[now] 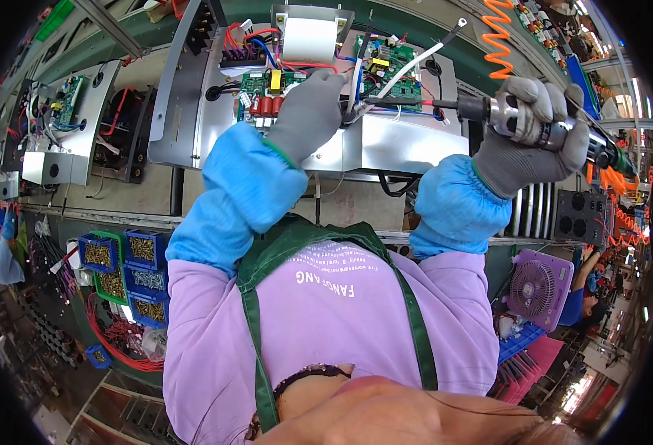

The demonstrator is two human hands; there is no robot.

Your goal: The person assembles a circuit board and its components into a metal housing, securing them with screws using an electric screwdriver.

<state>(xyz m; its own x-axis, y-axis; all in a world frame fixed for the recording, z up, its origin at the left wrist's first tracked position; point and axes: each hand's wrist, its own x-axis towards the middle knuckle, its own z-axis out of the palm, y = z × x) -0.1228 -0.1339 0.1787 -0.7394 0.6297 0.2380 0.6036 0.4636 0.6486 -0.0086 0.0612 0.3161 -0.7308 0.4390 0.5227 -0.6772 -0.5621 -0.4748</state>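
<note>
In a grey glove, my right hand (534, 133) grips a power screwdriver (510, 119), which lies almost level. Its long bit (415, 102) points left to the front edge of an open metal chassis (408, 141). My left hand (308, 115), also gloved, is closed at that edge by the bit's tip; its fingertips hide whatever they pinch. Two white cables (423, 63) rise near the tip, one ending in a ring lug. Inside the chassis are a green circuit board (389, 67) with a yellow transformer, another board (248, 85) with red parts, and a large white-wrapped coil (309, 38).
On the left stands another open chassis (81, 122). Blue bins (145, 248) of screws and bundled red wires (115, 337) lie at lower left. An orange coiled hose (497, 37) hangs behind the screwdriver. A purple fan (538, 288) stands at right.
</note>
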